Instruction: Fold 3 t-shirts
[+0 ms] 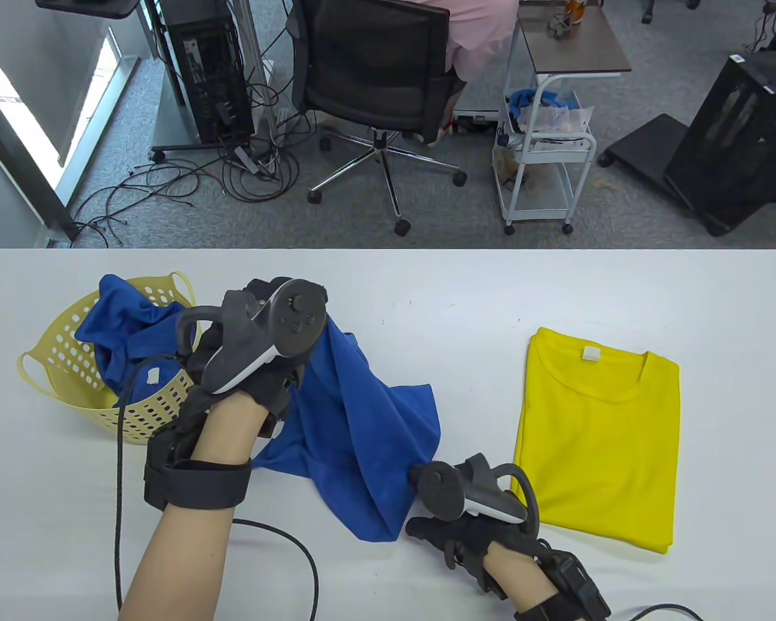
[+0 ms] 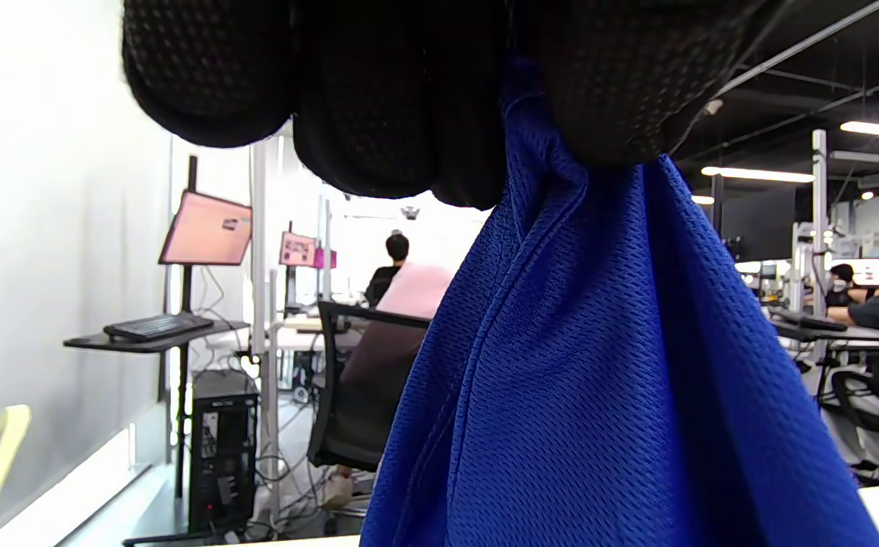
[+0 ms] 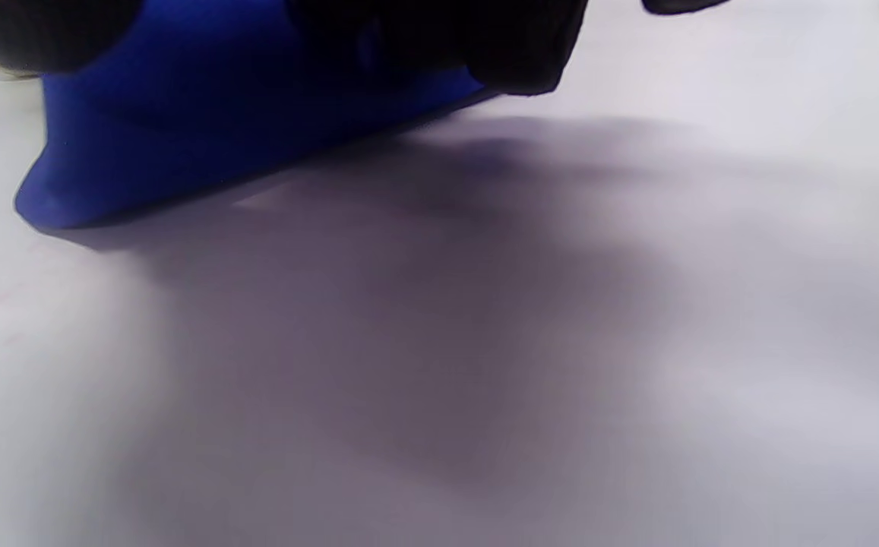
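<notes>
My left hand [image 1: 295,374] is raised over the table and pinches a blue t-shirt [image 1: 362,433], which hangs from it and trails onto the tabletop. In the left wrist view the curled gloved fingers [image 2: 378,99] clamp the blue mesh cloth [image 2: 599,365]. My right hand [image 1: 419,527] lies low at the shirt's near hem. In the right wrist view its fingers [image 3: 447,38] hold the blue edge [image 3: 181,144] just off the table. A folded yellow t-shirt [image 1: 598,440] lies flat at the right. Another blue t-shirt [image 1: 126,330] is bunched in the basket.
A yellow perforated basket [image 1: 58,362] stands at the table's left. Black glove cables [image 1: 301,556] loop over the near table [image 1: 459,291]. Behind the far edge are an office chair [image 1: 375,71], a white cart [image 1: 543,162] and a computer tower [image 1: 210,71].
</notes>
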